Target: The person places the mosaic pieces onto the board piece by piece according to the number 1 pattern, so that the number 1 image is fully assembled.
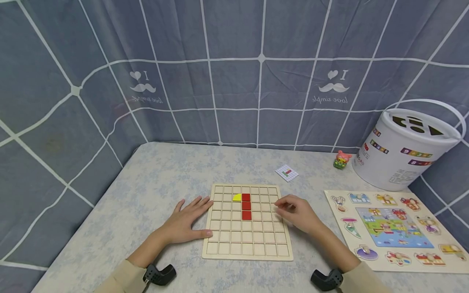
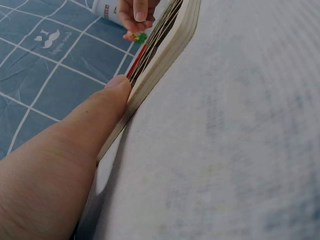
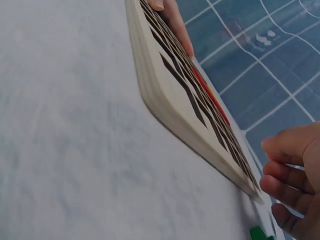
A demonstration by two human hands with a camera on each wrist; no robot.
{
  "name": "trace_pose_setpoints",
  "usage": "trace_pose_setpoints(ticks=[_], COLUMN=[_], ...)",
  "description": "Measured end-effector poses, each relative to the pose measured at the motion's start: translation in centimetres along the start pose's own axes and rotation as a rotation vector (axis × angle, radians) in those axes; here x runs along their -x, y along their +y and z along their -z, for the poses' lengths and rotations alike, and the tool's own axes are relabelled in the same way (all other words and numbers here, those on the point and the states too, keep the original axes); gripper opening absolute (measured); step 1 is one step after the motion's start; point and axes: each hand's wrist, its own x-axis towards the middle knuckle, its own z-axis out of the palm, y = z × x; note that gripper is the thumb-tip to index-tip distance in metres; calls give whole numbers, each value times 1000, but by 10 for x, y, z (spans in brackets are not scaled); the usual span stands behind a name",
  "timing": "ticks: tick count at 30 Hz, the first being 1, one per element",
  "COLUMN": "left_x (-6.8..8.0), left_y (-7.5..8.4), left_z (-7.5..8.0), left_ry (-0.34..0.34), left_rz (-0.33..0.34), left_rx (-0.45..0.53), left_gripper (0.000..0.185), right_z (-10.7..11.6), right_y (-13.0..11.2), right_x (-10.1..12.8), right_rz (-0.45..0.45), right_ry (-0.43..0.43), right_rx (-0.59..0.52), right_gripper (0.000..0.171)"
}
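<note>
Left hand (image 1: 188, 221) flat, fingers straight, against the pale wooden grid board (image 1: 247, 240) on the tabletop (image 1: 154, 183); right hand (image 1: 296, 213) loosely curled at its right edge, grasp unclear.

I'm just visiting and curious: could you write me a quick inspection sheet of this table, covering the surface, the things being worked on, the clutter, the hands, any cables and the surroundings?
Surface: table under a pale blue-grey flowered cloth.
Job's things: wooden grid board lying flat; three red blocks in one column, a yellow piece beside the top one.
Clutter: small pattern card; little toy figure; white shape-sorter bucket; wooden peg puzzle.
Hands: left hand flat, fingers straight, thumb against the board's left edge; right hand at the board's right edge, fingers curled; whether it holds anything cannot be told.
Cables: nothing seen.
Surroundings: blue-grey backdrop cloth with white lines and moustache prints.
</note>
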Motion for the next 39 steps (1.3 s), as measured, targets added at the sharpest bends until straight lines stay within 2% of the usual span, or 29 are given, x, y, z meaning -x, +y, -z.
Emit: trace_pose_setpoints(ticks=[10, 21, 26, 32, 39], left_x=[-1, 0, 0, 1, 1], left_y=[1, 2, 2, 1, 1], left_z=[0, 1, 1, 1, 1], left_ry=[-9, -10, -7, -4, -3], left_rz=[13, 15, 17, 11, 2], left_rx=[-1, 5, 3, -1, 6], left_gripper=[89, 89, 90, 89, 88], right_z=[17, 27, 28, 28, 26], right_y=[16, 24, 25, 30, 31], right_x=[1, 2, 3, 4, 4], right_rz=[-52, -150, -181, -167, -176], right_ry=[96, 186, 172, 127, 131], right_rx=[88, 258, 296, 309, 330], right_gripper=[13, 20, 22, 24, 21])
